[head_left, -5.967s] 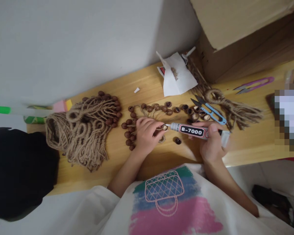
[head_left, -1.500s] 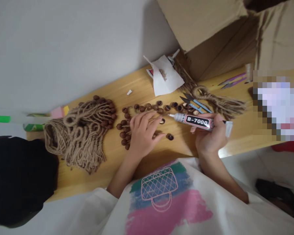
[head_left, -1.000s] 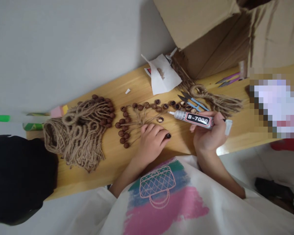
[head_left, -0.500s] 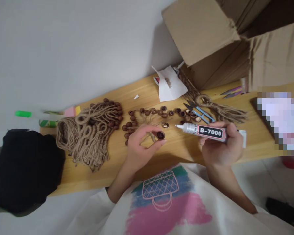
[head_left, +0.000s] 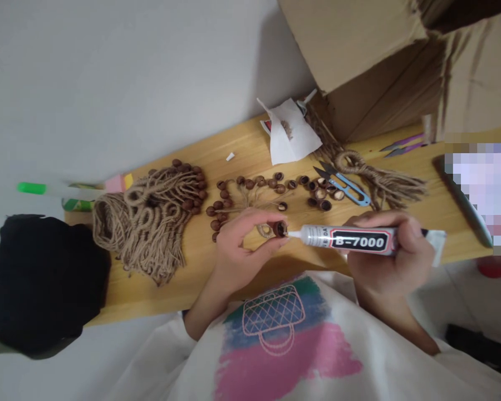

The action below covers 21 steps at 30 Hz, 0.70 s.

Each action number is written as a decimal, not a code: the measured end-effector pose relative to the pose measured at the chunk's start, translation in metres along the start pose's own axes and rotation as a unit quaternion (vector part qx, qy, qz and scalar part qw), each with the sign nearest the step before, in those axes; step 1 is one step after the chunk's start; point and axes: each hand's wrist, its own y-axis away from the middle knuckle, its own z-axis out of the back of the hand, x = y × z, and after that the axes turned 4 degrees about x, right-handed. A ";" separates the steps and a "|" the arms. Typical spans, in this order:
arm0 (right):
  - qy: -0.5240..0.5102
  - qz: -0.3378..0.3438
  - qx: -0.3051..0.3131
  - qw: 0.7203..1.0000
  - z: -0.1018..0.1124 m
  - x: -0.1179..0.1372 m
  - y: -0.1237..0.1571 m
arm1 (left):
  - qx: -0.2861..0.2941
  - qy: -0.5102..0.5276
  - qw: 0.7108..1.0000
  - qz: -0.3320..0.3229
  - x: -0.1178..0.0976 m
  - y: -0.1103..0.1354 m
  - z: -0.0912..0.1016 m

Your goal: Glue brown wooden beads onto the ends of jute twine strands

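Observation:
Between the thumb and fingertips of my left hand (head_left: 244, 245) is a brown nutshell (head_left: 280, 228), its hollow side facing up and toward the tube. My right hand (head_left: 394, 264) is wrapped round a silver B-7000 glue tube (head_left: 359, 240), held nearly level. The white nozzle (head_left: 293, 235) points left and meets the shell's rim. Beyond my left hand, strands of twine (head_left: 250, 196) spread over the table, ringed by loose nutshells (head_left: 221, 205). Part of a coiled twine loop (head_left: 265, 229) shows behind my fingers.
Several tasselled twine hangings (head_left: 158, 234) are piled at left, by a black cloth bundle (head_left: 45, 284). Blue thread snips (head_left: 346, 186), more shells (head_left: 325, 205), a twine tassel (head_left: 392, 181) and white paper (head_left: 290, 139) lie beyond the tube. A cardboard box (head_left: 384, 94) stands behind; a phone-like screen (head_left: 480, 195) is at right.
The glue tube has swung level and its nozzle has come to the nutshell's rim. My right hand has shifted right and slightly down. My left hand keeps its pinch on the shell.

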 end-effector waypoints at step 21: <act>0.024 0.022 -0.009 0.999 0.001 -0.002 0.003 | 0.010 0.004 1.000 -0.025 0.000 -0.001 -0.002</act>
